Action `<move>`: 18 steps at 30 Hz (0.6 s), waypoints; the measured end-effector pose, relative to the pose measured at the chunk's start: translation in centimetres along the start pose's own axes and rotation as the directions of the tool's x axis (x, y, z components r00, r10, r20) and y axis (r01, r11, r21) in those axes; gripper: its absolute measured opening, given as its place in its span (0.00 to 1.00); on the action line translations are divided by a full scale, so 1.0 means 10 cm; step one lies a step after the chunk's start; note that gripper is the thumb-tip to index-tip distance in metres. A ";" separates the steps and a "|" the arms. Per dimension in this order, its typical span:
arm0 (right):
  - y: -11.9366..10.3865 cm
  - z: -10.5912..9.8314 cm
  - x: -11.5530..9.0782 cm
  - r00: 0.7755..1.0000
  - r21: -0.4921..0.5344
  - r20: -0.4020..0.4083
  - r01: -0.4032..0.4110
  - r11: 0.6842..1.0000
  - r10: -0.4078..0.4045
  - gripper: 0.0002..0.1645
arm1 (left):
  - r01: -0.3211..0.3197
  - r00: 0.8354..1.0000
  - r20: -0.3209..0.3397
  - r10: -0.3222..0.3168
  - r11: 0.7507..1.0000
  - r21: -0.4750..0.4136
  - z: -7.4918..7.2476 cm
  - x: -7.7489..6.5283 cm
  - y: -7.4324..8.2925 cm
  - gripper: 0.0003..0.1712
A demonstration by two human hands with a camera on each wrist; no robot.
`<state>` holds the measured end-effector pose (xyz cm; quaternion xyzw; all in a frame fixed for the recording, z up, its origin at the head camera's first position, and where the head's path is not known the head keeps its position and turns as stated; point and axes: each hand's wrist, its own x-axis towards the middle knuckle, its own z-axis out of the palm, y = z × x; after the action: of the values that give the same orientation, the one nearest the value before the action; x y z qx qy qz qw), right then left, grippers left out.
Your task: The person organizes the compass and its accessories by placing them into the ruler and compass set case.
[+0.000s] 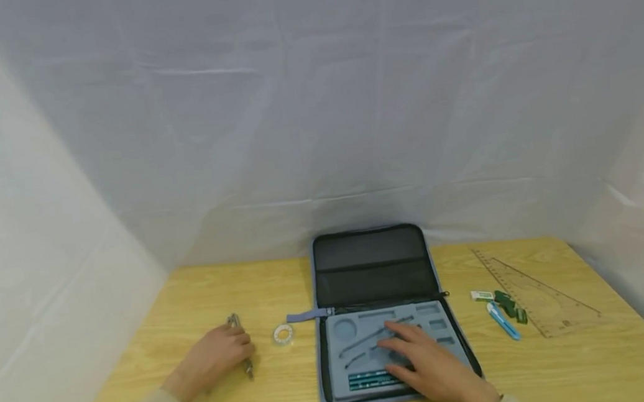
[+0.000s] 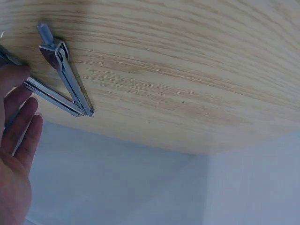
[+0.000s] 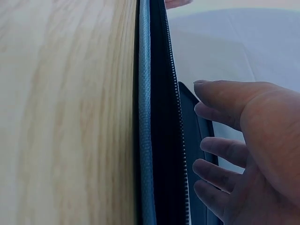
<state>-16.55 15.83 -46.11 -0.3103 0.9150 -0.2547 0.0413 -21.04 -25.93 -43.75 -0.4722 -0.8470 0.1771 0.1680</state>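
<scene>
My left hand (image 1: 220,355) is over metal drawing compasses (image 1: 249,369) on the left of the table. In the left wrist view, its thumb and fingers pinch one slim metal compass (image 2: 54,97). A second compass (image 2: 70,79) with a knobbed end lies beside it, their far ends meeting in a V. My right hand (image 1: 425,362) hovers, fingers spread and holding nothing, over the grey foam insert (image 1: 370,325) of an unzipped case (image 1: 374,266). In the right wrist view it is beside the case's zipper edge (image 3: 178,112). Teal pencils (image 1: 371,380) lie in the insert's front slot.
A small roll of tape (image 1: 283,334) lies between my left hand and the case. Right of the case are an eraser (image 1: 482,295), dark green pieces (image 1: 505,303), a blue utility knife (image 1: 503,321) and a clear set square (image 1: 548,303). White sheeting (image 1: 317,133) walls the table.
</scene>
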 end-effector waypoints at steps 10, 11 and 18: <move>0.03 0.00 -0.03 1.000 0.027 -0.017 0.022 0.999 -0.022 0.26 | -0.004 1.000 -0.014 0.005 1.000 0.029 0.01 0.01 0.01 0.14; 0.04 0.00 -0.03 1.000 0.029 -0.015 0.022 0.999 -0.021 0.26 | 0.001 1.000 -0.012 0.000 1.000 0.026 0.01 0.01 0.01 0.14; 0.08 0.00 -0.06 0.999 0.060 -0.012 0.031 0.998 -0.031 0.27 | 0.017 1.000 -0.015 -0.017 1.000 -0.004 -0.04 0.01 0.01 0.14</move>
<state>-16.50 16.74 -46.51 -0.3217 0.9021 -0.2847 0.0416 -20.79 -25.74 -43.46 -0.4666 -0.8501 0.1704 0.1748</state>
